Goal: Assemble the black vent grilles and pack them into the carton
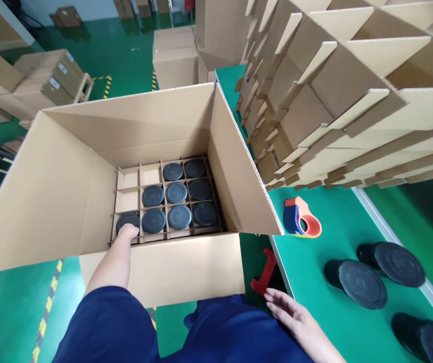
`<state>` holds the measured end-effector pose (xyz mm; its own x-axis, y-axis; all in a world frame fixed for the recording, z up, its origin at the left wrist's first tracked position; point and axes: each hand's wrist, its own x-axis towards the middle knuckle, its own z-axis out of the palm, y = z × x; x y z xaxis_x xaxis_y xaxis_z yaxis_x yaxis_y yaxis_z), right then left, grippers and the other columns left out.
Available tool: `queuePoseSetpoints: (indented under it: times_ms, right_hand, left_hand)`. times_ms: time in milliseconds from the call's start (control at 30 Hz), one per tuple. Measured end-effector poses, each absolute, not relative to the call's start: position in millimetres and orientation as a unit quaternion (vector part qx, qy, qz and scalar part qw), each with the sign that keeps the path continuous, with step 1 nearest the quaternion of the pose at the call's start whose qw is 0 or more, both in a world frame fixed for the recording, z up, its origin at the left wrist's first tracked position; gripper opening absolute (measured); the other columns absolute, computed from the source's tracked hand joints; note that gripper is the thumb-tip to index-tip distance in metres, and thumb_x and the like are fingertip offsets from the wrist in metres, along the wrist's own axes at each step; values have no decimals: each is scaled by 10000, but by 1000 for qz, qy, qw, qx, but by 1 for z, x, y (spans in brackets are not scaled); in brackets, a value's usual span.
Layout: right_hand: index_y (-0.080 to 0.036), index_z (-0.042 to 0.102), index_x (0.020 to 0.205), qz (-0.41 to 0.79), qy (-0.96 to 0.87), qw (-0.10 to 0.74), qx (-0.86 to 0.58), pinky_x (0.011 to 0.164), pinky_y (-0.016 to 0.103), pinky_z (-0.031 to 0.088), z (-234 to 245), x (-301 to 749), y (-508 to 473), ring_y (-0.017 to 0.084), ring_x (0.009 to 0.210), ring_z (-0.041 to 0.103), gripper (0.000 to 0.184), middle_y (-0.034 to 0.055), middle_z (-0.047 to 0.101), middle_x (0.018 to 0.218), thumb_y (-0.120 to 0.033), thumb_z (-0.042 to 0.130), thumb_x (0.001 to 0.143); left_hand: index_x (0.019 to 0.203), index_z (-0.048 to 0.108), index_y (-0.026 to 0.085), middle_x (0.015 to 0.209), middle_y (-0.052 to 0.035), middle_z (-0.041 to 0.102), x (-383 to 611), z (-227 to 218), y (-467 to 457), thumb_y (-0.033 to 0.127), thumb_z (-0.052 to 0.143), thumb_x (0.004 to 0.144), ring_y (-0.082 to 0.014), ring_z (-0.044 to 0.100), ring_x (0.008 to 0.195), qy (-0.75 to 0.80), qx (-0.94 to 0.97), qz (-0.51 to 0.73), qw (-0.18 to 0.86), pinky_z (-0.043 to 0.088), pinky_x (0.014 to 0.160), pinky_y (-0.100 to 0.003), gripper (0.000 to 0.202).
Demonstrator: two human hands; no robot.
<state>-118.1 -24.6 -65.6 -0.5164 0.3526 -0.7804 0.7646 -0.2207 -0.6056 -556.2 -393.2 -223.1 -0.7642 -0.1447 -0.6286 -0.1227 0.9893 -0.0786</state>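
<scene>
the left hand (127, 231) reaches down into an open cardboard carton (65, 191) and sits cupped over the lid of a black canister (128, 222) in the front left cell of a cardboard divider grid (120, 212). its fingers curl over the lid's edge, but whether they have a firm hold cannot be told. eight more canisters stand upright in the grid, and three cells at the back left show no canister. the right hand (292, 315) is outside the carton, open with fingers spread, just beside a red plastic piece (265, 272) at the edge of a green table (337, 222). three more canisters (362, 283) lie on their sides on the table, near an orange and blue tape dispenser (302, 218). a tall stack of cardboard dividers (333, 91) hangs over the table's far end.
</scene>
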Motion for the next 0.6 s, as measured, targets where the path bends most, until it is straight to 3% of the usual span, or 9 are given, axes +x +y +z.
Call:
queuePoseSetpoints:
  times_ms: [100, 167, 200, 300, 467, 600]
  right_hand:
    - [-184, 666, 1081, -631, 597, 156, 470, 1001, 403, 471, -65, -116, -25, 314, 1148, 591, 641, 138, 684, 1133, -581, 725, 580]
    - [-184, 666, 1080, -633, 593, 152, 474, 1004, 408, 469, -65, -115, -25, 314, 1151, 589, 639, 138, 685, 1133, -572, 732, 576]
    - [-183, 664, 1081, -633, 592, 151, 476, 1008, 408, 467, -65, -114, -25, 313, 1154, 587, 642, 139, 683, 1137, -571, 733, 575]
    - [-174, 648, 1104, -633, 588, 152, 480, 1022, 401, 454, -65, -112, -25, 307, 1169, 577, 662, 148, 672, 1160, -574, 730, 583]
    - [-177, 641, 1118, -632, 590, 154, 479, 1028, 402, 449, -66, -107, -24, 305, 1171, 577, 661, 151, 661, 1180, -582, 719, 601]
    - [-177, 641, 1125, -628, 597, 152, 475, 1022, 397, 454, -68, -105, -23, 300, 1173, 576, 660, 146, 662, 1178, -591, 704, 615]
  left_hand:
    - [1138, 591, 119, 1163, -171, 597, -553, -222, -390, 448, 595, 835, -278, 596, 1055, 940, -83, -56, 327, 495, 862, -438, 447]
    - [1256, 527, 128, 1314, -246, 474, -550, -220, -386, 458, 568, 825, -352, 527, 1161, 950, -66, -66, 298, 475, 883, -478, 544]
    - [1293, 505, 166, 1391, -241, 397, -549, -218, -384, 452, 567, 813, -367, 476, 1218, 955, -45, -64, 285, 457, 910, -483, 562]
    - [1257, 538, 308, 1505, -123, 266, -545, -216, -377, 367, 618, 757, -359, 337, 1326, 960, 24, -57, 274, 394, 994, -481, 510]
    - [1133, 625, 202, 1364, -216, 391, -546, -220, -368, 297, 606, 742, -404, 410, 1232, 958, -8, -74, 276, 428, 917, -520, 404]
    - [1134, 602, 129, 1324, -191, 457, -548, -226, -363, 384, 629, 787, -344, 474, 1189, 952, -39, -68, 295, 448, 914, -490, 432]
